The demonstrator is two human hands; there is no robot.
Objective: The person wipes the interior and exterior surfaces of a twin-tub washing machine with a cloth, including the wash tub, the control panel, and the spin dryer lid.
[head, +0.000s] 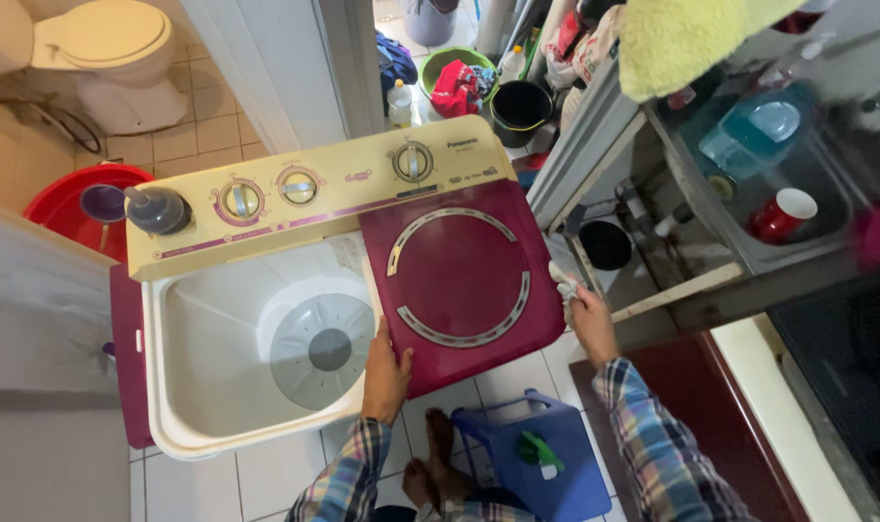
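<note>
The maroon lid (459, 280), lying flat over the right half of the twin-tub washer (218, 387), is being pressed at its near-left corner by the open left hand (386, 372), while a white cloth (566, 285) is being clamped by the right hand (593, 324) at its right edge.

Washing machine (314, 280) centre, toilet (102, 58) behind left, stool (537, 464) in front, sink (769, 184) right
</note>
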